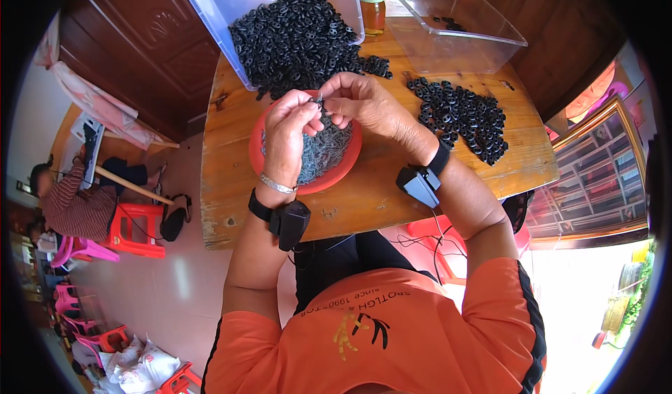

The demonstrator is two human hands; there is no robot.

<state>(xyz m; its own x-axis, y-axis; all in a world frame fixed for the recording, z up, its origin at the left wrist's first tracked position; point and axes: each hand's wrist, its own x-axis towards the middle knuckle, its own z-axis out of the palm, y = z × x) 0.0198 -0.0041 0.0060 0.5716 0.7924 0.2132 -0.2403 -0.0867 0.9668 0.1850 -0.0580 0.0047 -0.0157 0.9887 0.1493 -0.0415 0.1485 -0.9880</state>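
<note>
Above a round orange-red bowl [327, 182], my two hands meet with their fingertips close together. My left hand [288, 124] is closed in a pinch, and so is my right hand [367, 107]. Between them is a small black piece [320, 103] with a pale, shiny bit at its top; the fingers cover most of it. Many thin grey metal-looking pieces [318, 159] fill the bowl. Just beyond, a clear plastic tub [213, 19] tilts toward me, heaped with small black oval parts [294, 40] with holes, some spilling onto the wooden table [231, 184].
More black parts [462, 117] lie spread at the table's right. Behind them stands a second clear tub [455, 51] with a few parts inside. A jar [372, 12] of amber liquid sits between the tubs. Off left, another person [80, 201] sits near a red stool [136, 229].
</note>
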